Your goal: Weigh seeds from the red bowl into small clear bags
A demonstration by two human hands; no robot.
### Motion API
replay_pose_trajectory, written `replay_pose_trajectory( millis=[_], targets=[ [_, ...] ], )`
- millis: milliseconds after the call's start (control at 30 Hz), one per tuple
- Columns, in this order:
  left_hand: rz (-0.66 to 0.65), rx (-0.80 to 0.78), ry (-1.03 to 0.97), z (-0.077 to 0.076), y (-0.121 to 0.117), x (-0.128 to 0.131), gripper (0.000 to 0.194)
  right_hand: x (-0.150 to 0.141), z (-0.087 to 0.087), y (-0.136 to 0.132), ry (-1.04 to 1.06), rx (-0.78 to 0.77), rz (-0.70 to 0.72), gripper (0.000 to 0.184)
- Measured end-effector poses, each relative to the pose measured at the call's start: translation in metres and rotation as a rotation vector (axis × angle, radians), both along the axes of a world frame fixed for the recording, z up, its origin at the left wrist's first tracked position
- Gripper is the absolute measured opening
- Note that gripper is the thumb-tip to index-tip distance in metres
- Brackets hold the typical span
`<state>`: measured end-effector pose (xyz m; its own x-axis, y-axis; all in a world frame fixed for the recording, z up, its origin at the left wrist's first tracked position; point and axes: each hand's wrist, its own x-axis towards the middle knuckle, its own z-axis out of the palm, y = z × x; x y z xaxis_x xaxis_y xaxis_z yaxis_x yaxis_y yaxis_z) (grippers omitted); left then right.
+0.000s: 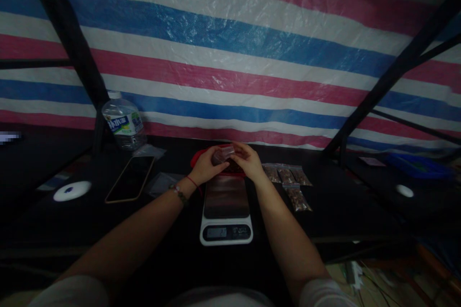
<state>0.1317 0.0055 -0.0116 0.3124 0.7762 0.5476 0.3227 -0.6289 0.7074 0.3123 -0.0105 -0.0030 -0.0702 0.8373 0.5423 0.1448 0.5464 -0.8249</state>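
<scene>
A white kitchen scale (226,235) lies nearest, between two bare forearms and short of the fingers, its metal plate reaching up almost beneath the wrists and its small display lit, the digits too faint to read surely. Left of the fingers and closer to the body, a phone (130,180) rests flat, dark screen up, with a rounded white gadget (72,191) beyond it on the outer side. Clear plastic bags (163,183) lie between the phone and the left wrist (which wears a beaded bracelet (179,194) and a thin red cord). Just right of the right wrist sit four filled packets (298,198), three in a row and one nearer, all holding brownish bits.

Over the scale's far end, the left hand (205,167) curves its thumb and fingers around a small clear bag (224,154), nearly closed on it. The right hand (249,162) meets the bag's other edge, thumb and bent fingers drawn together there. Behind and below the fingers, a red bowl (196,157) with dark contents is partly blocked by both hands. Farther left stands a large clear bottle (124,124); beyond everything hangs a striped plastic sheet (230,72).
</scene>
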Motion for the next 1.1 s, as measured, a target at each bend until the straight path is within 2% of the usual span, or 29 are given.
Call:
replay_pose_trajectory(
  millis=[167,333,400,500,567,633,700,767,833,900,1000,1100],
  targets=[
    [0.088,0.094,-0.024,0.009,0.004,-0.012,0.041,0.001,0.003,-0.006,-0.184,0.000,-0.004,0.060],
    [0.247,0.229,-0.142,0.016,0.019,-0.040,0.047,-0.003,0.009,-0.016,-0.294,-0.129,0.254,0.073],
    [0.316,0.260,-0.111,0.016,0.025,-0.053,0.049,-0.005,0.012,-0.021,-0.438,-0.097,0.291,0.070],
    [0.374,0.247,-0.011,0.014,0.033,-0.067,0.052,-0.008,0.016,-0.027,-0.683,-0.053,0.317,0.054],
    [0.363,0.202,0.074,0.013,0.036,-0.072,0.051,-0.009,0.018,-0.031,-0.796,-0.083,0.363,0.050],
    [0.329,0.151,0.167,0.012,0.037,-0.075,0.046,-0.009,0.020,-0.032,-0.833,-0.107,0.403,0.062],
    [0.290,0.099,0.258,0.011,0.039,-0.076,0.043,-0.008,0.023,-0.031,-0.768,-0.088,0.415,0.073],
    [0.262,0.043,0.351,0.010,0.040,-0.076,0.045,-0.006,0.025,-0.025,-0.665,-0.068,0.391,0.065],
    [0.243,-0.008,0.435,0.009,0.041,-0.075,0.046,-0.007,0.025,-0.012,-0.634,-0.074,0.336,0.046],
    [0.234,-0.041,0.488,0.008,0.041,-0.075,0.046,-0.010,0.023,0.006,-0.724,-0.106,0.276,0.038],
    [0.212,-0.069,0.510,0.007,0.042,-0.073,0.045,-0.020,0.019,0.030,-0.948,-0.148,0.228,0.038],
    [0.192,-0.093,0.498,0.006,0.040,-0.070,0.041,-0.037,0.019,0.040,-1.115,-0.191,0.299,0.037]
  ],
)
